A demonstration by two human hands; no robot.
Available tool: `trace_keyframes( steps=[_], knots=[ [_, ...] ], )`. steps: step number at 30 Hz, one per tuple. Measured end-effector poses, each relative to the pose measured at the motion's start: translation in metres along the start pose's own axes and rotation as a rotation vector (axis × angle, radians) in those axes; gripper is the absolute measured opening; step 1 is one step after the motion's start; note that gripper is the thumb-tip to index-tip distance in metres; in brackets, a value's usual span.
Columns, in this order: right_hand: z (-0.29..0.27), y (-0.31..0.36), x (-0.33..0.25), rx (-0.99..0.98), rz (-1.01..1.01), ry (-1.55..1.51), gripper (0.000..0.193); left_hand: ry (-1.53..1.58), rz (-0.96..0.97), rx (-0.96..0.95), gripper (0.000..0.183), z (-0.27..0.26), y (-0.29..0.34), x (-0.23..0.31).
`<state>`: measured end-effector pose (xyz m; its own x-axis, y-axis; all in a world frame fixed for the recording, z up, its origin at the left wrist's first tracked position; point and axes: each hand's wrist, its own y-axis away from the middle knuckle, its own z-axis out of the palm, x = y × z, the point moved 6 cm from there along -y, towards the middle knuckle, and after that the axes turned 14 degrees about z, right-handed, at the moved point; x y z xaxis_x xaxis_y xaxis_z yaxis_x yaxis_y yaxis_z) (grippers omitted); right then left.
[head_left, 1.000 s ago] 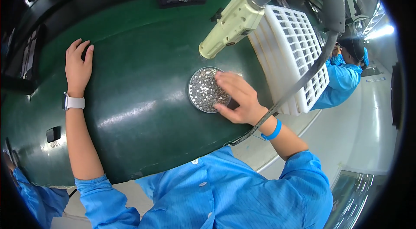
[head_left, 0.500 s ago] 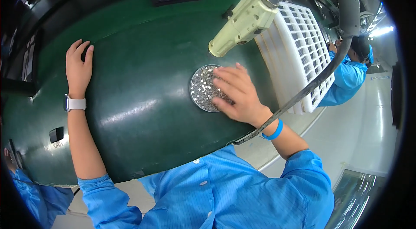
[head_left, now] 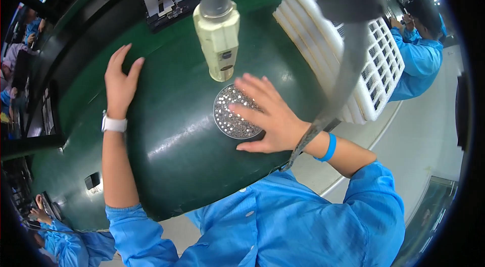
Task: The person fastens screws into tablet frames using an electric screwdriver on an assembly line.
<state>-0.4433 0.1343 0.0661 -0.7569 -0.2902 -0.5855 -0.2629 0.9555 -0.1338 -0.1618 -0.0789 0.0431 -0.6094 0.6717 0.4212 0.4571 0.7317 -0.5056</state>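
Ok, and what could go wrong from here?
Spill: the right hand is spread over the dish of small parts, so a knock might scatter some.
Bump: the cream nozzle hangs close to that hand, which could strike it.
Snag: the cable crosses the right forearm in this view and might catch it; whether they touch is unclear.

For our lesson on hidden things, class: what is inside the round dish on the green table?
Many small, shiny silver pieces sit in the round dish. The right hand hides part of the dish's right side; what lies there, or beneath the top pieces, cannot be seen.
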Motion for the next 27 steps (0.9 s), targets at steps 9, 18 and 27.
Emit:
trace_keyframes(
  steps=[9, 18, 27],
  knots=[
    [-0.011, -0.012, 0.029, 0.139, 0.145, -0.079, 0.097, 0.298, -0.211, -0.167, 0.086, 0.092, -0.044, -0.043],
    [-0.023, 0.000, 0.039, 0.139, 0.142, -0.297, 0.100, 0.107, -0.272, 0.066, 0.057, 0.092, -0.056, -0.071],
    [-0.031, 0.016, 0.034, 0.232, 0.046, -0.333, 0.101, 0.891, -0.386, 0.362, 0.060, 0.069, -0.063, -0.038]
  ],
)
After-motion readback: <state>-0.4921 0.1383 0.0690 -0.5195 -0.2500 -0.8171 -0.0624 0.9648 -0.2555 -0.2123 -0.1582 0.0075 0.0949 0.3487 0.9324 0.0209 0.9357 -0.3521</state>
